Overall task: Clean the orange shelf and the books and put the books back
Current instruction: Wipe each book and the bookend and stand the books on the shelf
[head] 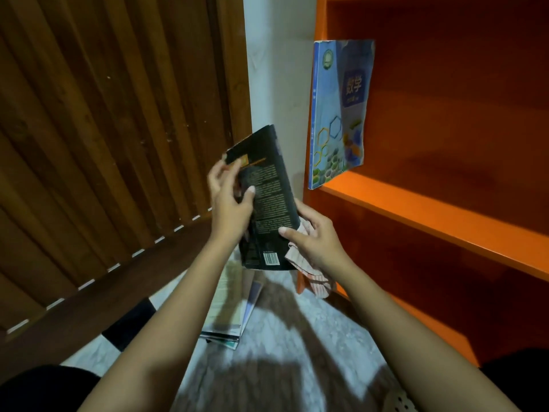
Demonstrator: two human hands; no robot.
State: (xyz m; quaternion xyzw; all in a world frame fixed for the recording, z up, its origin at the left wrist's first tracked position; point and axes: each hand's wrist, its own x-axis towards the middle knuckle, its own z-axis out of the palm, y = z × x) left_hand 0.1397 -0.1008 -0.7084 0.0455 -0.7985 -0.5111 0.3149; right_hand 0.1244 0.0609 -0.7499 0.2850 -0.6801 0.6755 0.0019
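While bent low over a pale stone floor, faces a slatted wooden door filling nine to twelve o'clock and an orange shelf running from one to four o'clock, with a blue book upright at one o'clock, at the left end of a board, against the side wall. Leans above a slumped pile of books on the floor at six o'clock, partly hidden by the forearms. Holds a black book at centre, back cover and barcode up, clear of the shelf. Pinches its top left corner with the left hand, fingers curled, thumb flat on the cover. Grips its lower right edge with the right hand, thumb on the cover, fingers curled behind around a bunched striped cloth.
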